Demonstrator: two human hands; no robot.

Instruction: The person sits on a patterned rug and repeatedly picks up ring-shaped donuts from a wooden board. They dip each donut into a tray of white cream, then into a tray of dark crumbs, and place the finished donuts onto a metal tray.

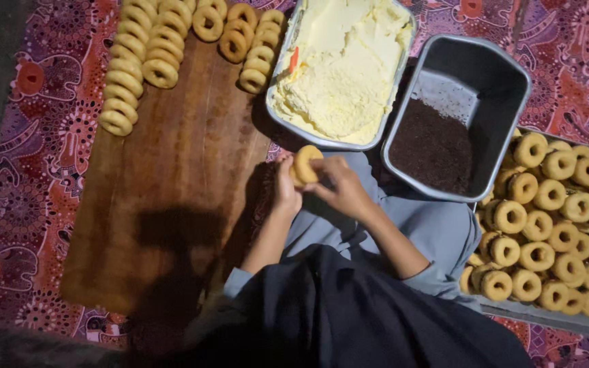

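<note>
While both hands meet at frame centre, the left hand (285,193) and right hand (341,187) clamp their fingers on one golden ring-shaped doughnut (305,163). At 12 o'clock sits a metal tray of pale yellow cream (342,65); at 2 o'clock, a grey rectangular tin of dark sprinkles (444,136). Rows of plain doughnuts (144,61) lie on the brown wooden board (165,191) at 10 o'clock.

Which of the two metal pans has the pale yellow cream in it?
The upper-left metal pan, beside the wooden board, is heaped with pale yellow cream. The right pan holds dark brown sprinkles at one end.
</note>
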